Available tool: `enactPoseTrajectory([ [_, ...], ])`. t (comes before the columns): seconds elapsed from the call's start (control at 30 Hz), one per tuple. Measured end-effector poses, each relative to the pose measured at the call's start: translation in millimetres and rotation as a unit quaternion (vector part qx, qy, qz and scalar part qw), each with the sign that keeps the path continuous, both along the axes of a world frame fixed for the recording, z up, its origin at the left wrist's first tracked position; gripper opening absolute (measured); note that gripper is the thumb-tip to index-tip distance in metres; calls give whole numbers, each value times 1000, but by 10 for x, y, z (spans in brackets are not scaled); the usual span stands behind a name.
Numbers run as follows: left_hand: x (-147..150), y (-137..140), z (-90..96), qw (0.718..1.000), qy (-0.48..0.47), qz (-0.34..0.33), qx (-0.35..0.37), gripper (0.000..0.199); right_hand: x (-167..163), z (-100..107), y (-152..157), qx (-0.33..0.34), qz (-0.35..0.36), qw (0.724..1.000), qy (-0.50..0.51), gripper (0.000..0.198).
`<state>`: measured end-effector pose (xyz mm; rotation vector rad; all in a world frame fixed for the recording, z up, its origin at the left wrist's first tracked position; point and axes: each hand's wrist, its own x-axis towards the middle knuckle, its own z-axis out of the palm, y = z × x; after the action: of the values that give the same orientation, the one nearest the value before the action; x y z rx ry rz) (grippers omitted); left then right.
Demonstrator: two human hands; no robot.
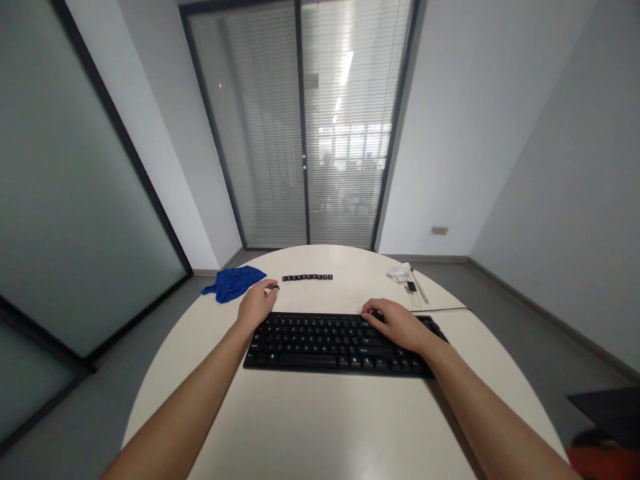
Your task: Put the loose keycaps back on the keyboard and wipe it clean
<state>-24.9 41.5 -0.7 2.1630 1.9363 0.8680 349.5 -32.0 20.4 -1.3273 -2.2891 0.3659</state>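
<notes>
A black keyboard [320,343] lies across the pale round table in front of me. Beyond its far left corner, my left hand [257,303] pinches a small black keycap [275,287] between thumb and fingertips. Several similar black keycaps [307,277] form a straight row on the table, just right of that hand. My right hand [397,323] rests over the keyboard's right part, with curled fingers and the thumb close together at the far edge. What lies between those fingertips is hidden.
A crumpled blue cloth [235,283] lies left of my left hand. At the far right are a crumpled white item [399,272], a small black object [411,287] and a thin stick [420,288]. A dark cable [445,309] runs past the table's right edge [480,327].
</notes>
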Motion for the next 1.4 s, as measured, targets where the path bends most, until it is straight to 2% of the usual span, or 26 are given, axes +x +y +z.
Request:
enactPoseTrajectory([
  [0.2, -44, -270, 19, 983, -62, -164, 53, 25, -4, 4, 7, -5, -3, 1000, -1, 22],
  [0.37, -147, -362, 102, 969, -103, -225, -19, 25, -4, -4, 25, -7, -4, 1000, -4, 23],
  [0.7, -211, -381, 195, 958, -143, -220, -116, 32, -24, 33, 7, -14, -11, 1000, 0, 25],
  [1.13, -255, -341, 109, 951, -152, -239, -122, 30, -26, 44, -1, -18, -13, 1000, -2, 25],
  [1.4, -225, -387, 188, 949, -140, -261, -103, 26, -36, 48, -8, -12, -9, 1000, -2, 25],
])
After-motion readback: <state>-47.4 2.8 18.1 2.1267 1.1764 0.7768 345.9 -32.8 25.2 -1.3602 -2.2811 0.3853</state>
